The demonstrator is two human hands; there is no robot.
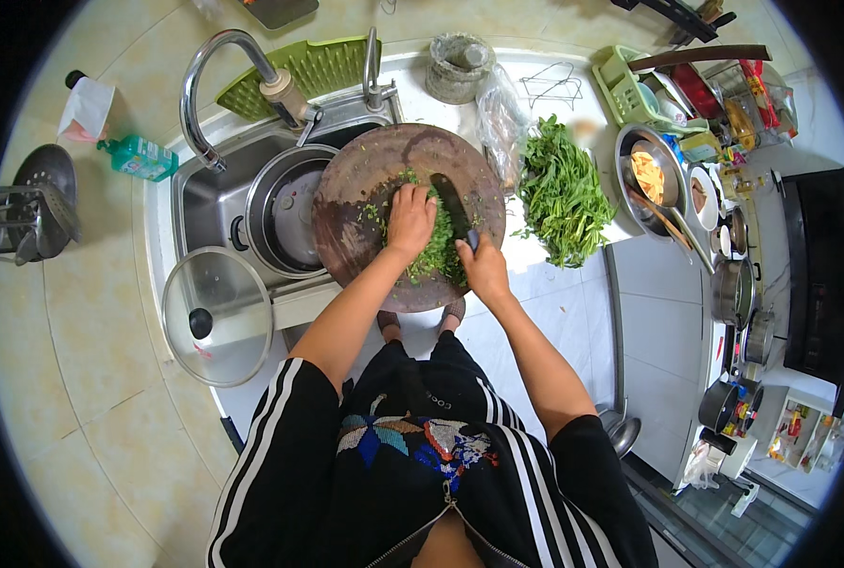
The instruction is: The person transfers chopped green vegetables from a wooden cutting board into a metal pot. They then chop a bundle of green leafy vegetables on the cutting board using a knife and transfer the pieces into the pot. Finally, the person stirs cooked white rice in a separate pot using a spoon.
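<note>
On a round wooden chopping board lies a pile of chopped green herbs. My left hand rests on the pile's left side, with its fingers bent over the greens. My right hand grips the handle of a kitchen knife, whose dark blade lies along the pile's right side, pointing away from me. Some chopped bits are scattered on the board around both hands. Right of the board, a heap of uncut leafy greens lies on the white counter.
Left of the board, a pot stands in the steel sink under a faucet. A glass lid lies nearer me. A stone mortar stands behind the board; metal bowls are at right.
</note>
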